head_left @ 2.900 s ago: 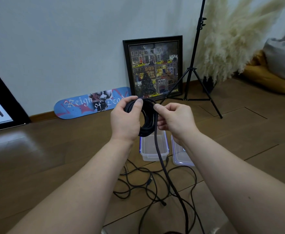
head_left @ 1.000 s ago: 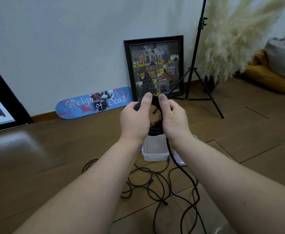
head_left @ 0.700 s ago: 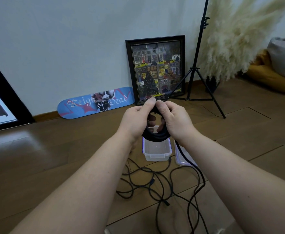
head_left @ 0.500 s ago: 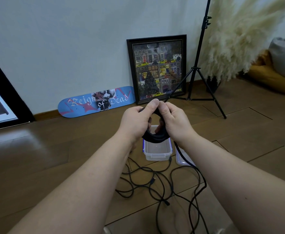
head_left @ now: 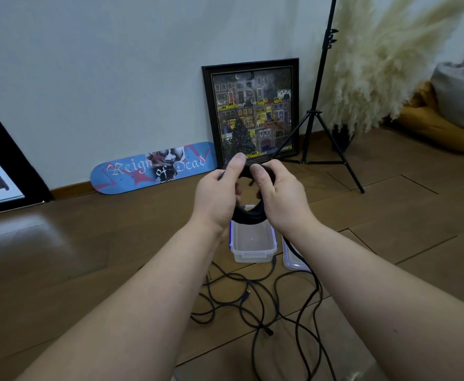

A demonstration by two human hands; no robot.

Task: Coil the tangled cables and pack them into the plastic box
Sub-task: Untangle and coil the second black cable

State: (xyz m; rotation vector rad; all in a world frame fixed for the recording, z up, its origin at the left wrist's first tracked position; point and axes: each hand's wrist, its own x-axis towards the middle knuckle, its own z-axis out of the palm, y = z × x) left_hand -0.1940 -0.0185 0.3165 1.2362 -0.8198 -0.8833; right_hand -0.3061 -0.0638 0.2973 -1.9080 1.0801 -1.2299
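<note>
Nearest the camera, loose cables (head_left: 255, 306) lay tangled on the wooden floor (head_left: 60, 270), their strands running mostly toward and away from the viewer. Above them, the left hand (head_left: 215, 198) and right hand (head_left: 281, 200) both gripped a black coil (head_left: 250, 214), fingers curled round its opposite sides and thumbs pressed on its top. The coil stood roughly upright, its opening facing the person; a tail dropped from under the right wrist down to the tangle. Just behind, the clear box (head_left: 253, 243) sat open on the floor, long axis pointing away, with the lid (head_left: 294, 262) beside it on the right. Farther back, a skateboard (head_left: 154, 167) and a picture (head_left: 253, 111) leaned against the wall, beside a tripod (head_left: 314, 114).
</note>
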